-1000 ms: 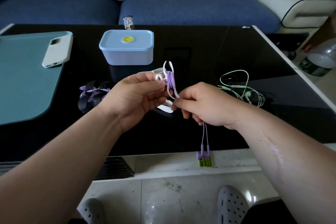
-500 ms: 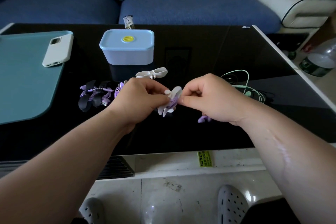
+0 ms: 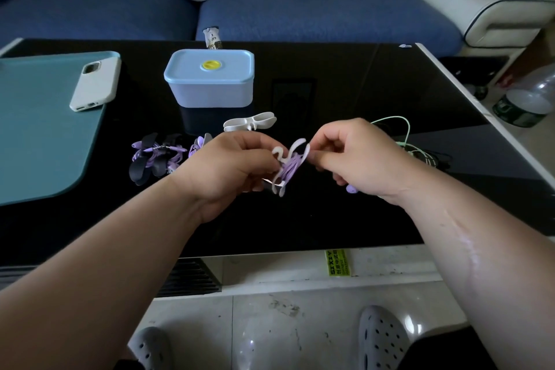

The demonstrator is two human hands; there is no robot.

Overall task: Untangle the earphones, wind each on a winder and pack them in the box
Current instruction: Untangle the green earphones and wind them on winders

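My left hand grips a white winder with purple earphone cord wound round its middle. My right hand pinches the winder's upper right wing, and a purple earbud sticks out below that hand. A second white winder lies bare on the black table behind. Left of my hands sit purple earphones wound on a dark winder. Loose green earphones lie behind my right hand. The pale blue box stands shut at the back.
A white phone lies on a teal mat at the left. A blue sofa runs behind the table. A clear bottle lies on the floor at the right. My grey shoes are under the table's near edge.
The hanging purple cord has been taken up onto the white winder. Both hands dropped lower toward the table, and my right hand now pinches the winder's wing instead of the cord.
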